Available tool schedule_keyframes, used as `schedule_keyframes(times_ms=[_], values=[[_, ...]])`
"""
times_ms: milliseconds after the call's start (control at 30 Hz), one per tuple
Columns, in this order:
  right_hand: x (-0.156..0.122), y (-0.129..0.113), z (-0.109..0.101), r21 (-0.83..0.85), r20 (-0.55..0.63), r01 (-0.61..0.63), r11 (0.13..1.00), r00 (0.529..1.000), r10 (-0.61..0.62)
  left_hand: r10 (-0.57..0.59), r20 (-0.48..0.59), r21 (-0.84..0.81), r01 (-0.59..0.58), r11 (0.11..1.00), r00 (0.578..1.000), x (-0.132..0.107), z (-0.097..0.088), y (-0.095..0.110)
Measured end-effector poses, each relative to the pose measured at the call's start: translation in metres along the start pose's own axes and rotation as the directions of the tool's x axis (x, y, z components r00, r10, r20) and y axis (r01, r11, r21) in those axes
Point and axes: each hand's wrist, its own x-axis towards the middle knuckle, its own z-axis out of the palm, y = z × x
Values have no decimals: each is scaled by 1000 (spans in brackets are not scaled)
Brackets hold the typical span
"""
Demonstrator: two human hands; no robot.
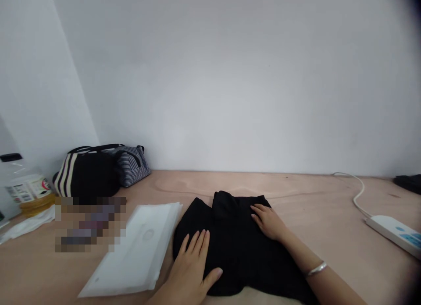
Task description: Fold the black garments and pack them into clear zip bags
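A black garment (237, 243) lies spread on the wooden tabletop in front of me, with a bunched fold standing up at its far edge. My left hand (194, 261) rests flat on its left part, fingers stretched out and thumb apart. On the upper right part lies my right hand (269, 221), palm down with its fingers extended; a silver bangle circles that wrist. Neither hand grips the cloth. Just left of the garment is a flat, whitish translucent zip bag (131, 252).
A black bag with pale stripes (90, 175) and a grey striped bag (133, 164) stand at the back left. Beside them is a bottle of yellow liquid (29, 191). A white power strip (394, 232) with its cord lies at right. The wall (243, 99) borders the tabletop (329, 217).
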Motion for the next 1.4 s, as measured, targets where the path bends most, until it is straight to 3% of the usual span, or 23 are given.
schedule_keyframes(times_ms=[100, 200, 267, 367, 467, 567, 700, 800, 867, 900, 967, 1033, 1100, 1233, 1400], values=[[-4, 4, 6, -47, 31, 8, 999, 999, -7, -62, 19, 11, 62, 998, 998, 11, -14, 15], [-3, 5, 8, -83, 44, 8, 997, 999, -4, 65, -144, 40, -60, 997, 987, 41, -21, 41], [-2, 5, 9, -98, 47, 11, 995, 999, -6, 117, -189, 72, -105, 992, 975, 68, -17, 58], [-2, 6, 8, -111, 48, 16, 994, 999, -11, 18, -171, 139, 6, 990, 985, 100, -8, 70], [-3, 6, 8, -117, 49, 21, 993, 999, -16, -98, -278, 227, 164, 960, 955, 100, -10, 57], [-3, 5, 8, -122, 53, 19, 992, 998, -13, -179, -377, 320, 309, 895, 909, 70, -27, 28], [-2, 4, 8, -125, 59, 12, 992, 998, -5, -258, -296, 374, 360, 855, 920, 37, -58, 2], [-2, 4, 6, -128, 63, 10, 992, 998, -2, -151, -373, 296, 272, 916, 916, 52, -65, 0], [-3, 3, 5, -133, 65, 10, 991, 998, -1, -69, -391, 213, 163, 963, 918, 73, -56, 0], [-3, 3, 5, -137, 66, 10, 991, 998, 0, -59, -357, 167, 126, 978, 932, 84, -48, -1], [-4, 2, 4, -145, 69, 9, 989, 998, 2, -132, -172, 43, 142, 989, 976, 100, -28, -9], [-5, 1, 4, -155, 74, 6, 988, 997, 5, -180, -50, -14, 180, 984, 982, 108, -10, -21], [-5, 0, 4, -168, 79, 5, 986, 997, 9, -191, 5, -42, 191, 981, 982, 110, 0, -33], [4, 0, -2, -197, 90, 6, 980, 996, 12, -175, 21, -88, 176, 980, 984, 118, -13, -50], [34, 4, -14, -256, 100, 22, 967, 995, 4, -217, -126, -82, 208, 975, 968, 135, -36, -64]])
